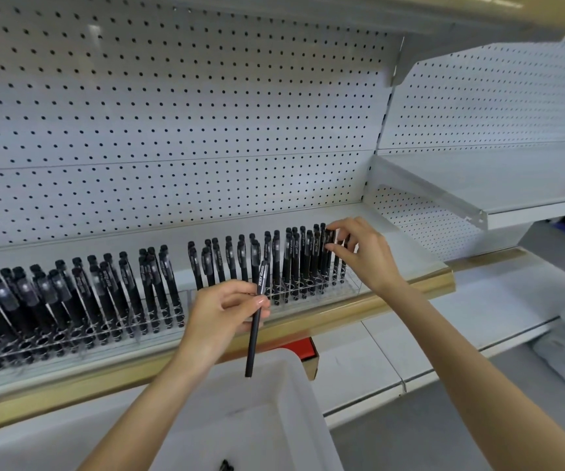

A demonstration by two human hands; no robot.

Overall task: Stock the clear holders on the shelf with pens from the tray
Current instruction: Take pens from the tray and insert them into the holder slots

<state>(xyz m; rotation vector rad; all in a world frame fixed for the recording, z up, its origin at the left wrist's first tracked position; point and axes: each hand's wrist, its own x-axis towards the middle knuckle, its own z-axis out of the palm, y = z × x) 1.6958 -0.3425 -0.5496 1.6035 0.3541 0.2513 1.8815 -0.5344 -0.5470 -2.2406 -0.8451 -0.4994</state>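
Pinching 1 pen (255,331) in my left hand (221,314), I nip a standing pen (324,266) with my right hand (364,254) above the tray (287,368); clear holders (350,283) look nearly full, tray almost empty.

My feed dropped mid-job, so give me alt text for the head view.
The left hand holds one black pen above the white tray, while the right hand pinches the top of a second pen standing at the right end of a clear holder on the shelf.
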